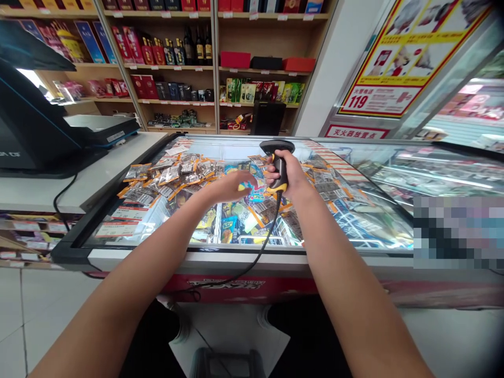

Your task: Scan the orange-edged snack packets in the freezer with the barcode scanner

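Observation:
My right hand (pixel 290 170) is wrapped round the grip of a black and yellow barcode scanner (pixel 277 147), held upright over the freezer's glass top. From the base of its handle a black cable (pixel 271 226) curves down to the left over the front edge. My left hand (pixel 236 185) hovers just left of the scanner, its fingers loosely bent and apart, with nothing seen in it. Small orange-edged snack packets (pixel 189 165) lie in a heap on the glass to the left. More such packets (pixel 325 184) lie right of the scanner, and some lie between my hands.
Under the glass of the chest freezer (pixel 252 259) are colourful frozen packs. A counter (pixel 23 189) with a dark checkout machine (pixel 35 115) stands at the left. Shelves of boxes and bottles (pixel 169 52) line the back. Below the freezer's front edge is a stool (pixel 228 362).

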`<state>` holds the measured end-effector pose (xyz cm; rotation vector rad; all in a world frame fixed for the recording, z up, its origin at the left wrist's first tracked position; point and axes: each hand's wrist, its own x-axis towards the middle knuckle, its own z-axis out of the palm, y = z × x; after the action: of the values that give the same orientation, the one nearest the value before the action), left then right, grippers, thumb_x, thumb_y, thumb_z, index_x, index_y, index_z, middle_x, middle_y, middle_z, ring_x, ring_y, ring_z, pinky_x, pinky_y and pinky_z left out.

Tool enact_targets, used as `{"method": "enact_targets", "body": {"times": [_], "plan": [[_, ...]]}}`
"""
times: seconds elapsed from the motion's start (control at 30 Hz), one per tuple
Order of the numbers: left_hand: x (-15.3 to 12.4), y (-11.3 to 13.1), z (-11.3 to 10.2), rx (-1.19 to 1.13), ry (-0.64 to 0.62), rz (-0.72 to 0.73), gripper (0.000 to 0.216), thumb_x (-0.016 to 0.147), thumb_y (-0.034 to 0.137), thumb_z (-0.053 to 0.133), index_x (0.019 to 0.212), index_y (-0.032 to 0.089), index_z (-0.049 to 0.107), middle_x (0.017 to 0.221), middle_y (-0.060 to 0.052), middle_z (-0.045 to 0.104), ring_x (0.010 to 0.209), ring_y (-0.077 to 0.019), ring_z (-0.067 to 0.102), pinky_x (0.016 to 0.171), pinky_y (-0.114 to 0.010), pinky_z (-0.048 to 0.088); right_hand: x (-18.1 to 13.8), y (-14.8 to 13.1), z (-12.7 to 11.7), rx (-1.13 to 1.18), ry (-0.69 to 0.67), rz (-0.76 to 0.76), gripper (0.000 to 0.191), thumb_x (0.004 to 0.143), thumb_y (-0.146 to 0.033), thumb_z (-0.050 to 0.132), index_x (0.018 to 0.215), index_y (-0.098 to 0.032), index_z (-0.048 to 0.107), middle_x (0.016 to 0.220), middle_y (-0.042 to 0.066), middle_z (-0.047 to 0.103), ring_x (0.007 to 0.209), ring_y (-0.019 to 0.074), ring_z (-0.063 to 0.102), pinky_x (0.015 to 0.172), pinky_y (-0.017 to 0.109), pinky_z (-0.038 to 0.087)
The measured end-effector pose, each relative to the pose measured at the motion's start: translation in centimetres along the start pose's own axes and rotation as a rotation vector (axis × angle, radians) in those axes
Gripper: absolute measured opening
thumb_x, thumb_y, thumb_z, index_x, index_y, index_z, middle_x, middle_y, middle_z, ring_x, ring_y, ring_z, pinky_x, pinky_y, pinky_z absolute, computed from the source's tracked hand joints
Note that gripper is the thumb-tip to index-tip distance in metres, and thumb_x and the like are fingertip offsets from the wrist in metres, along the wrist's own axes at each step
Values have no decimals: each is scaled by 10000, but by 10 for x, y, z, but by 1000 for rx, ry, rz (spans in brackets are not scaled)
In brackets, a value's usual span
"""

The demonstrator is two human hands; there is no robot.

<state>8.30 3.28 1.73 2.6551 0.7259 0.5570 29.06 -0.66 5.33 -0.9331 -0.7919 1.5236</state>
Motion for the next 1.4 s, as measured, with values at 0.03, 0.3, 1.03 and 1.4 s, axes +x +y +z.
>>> {"method": "enact_targets", "body": {"times": [0.03,0.3,1.03,1.4], "plan": [[3,6,7,-55,-82,89,334,982,306,560,1253,232,740,1314,-100,701,1222,-244,644,1123,-421,485,1,0,-2,10,-23,6,241,979,-418,609,851,-233,524,592,-63,454,414,76,326,412,184,368],[2,15,12,34,-228,20,474,842,571,760,1239,314,806,1362,-103,637,1313,-328,541,1156,-486,419,-4,-2,1,2,-24,50,231,985,-405,576,848,-227,522,590,-72,440,406,69,298,407,186,355],[-3,-46,10,352,45,-375,814,817,795,629,1331,165,654,1364,-189,606,1330,-436,449,1168,-565,370,-8,14,11,-310,-57,273,284,1004,-384,655,799,-217,553,563,1,520,397,81,398,318,173,377],[-1,-47,10,392,74,-371,837,780,779,709,1362,182,646,1353,-163,595,1313,-405,452,1171,-519,384,-9,10,10,-347,-105,311,288,1036,-401,605,817,-221,552,568,0,522,417,94,411,338,194,382]]}}
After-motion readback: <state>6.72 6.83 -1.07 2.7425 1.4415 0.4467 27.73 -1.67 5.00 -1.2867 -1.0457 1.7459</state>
